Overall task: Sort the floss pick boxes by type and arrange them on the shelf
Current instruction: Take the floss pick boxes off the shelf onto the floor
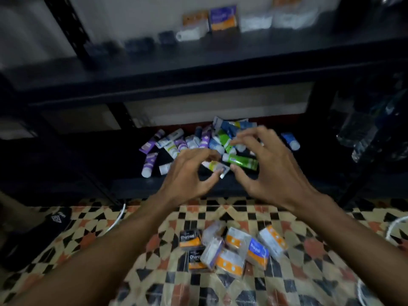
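The black shelf unit (198, 69) stands over a patterned tile floor (309, 272). Its lower board is littered with small tubes (176, 142), and its upper board carries a few blurred boxes (224, 18) at the back. The left hand (187, 175) and right hand (265, 166) hover side by side before the tubes, fingers spread and half-curled, grasping nothing, while the floss pick boxes (231, 248) lie heaped on the floor between the forearms.

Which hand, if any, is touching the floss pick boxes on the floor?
Neither: apart. Head view: left hand and right hand are at the tubes; floss pick boxes lie lower, bare tiles showing between.
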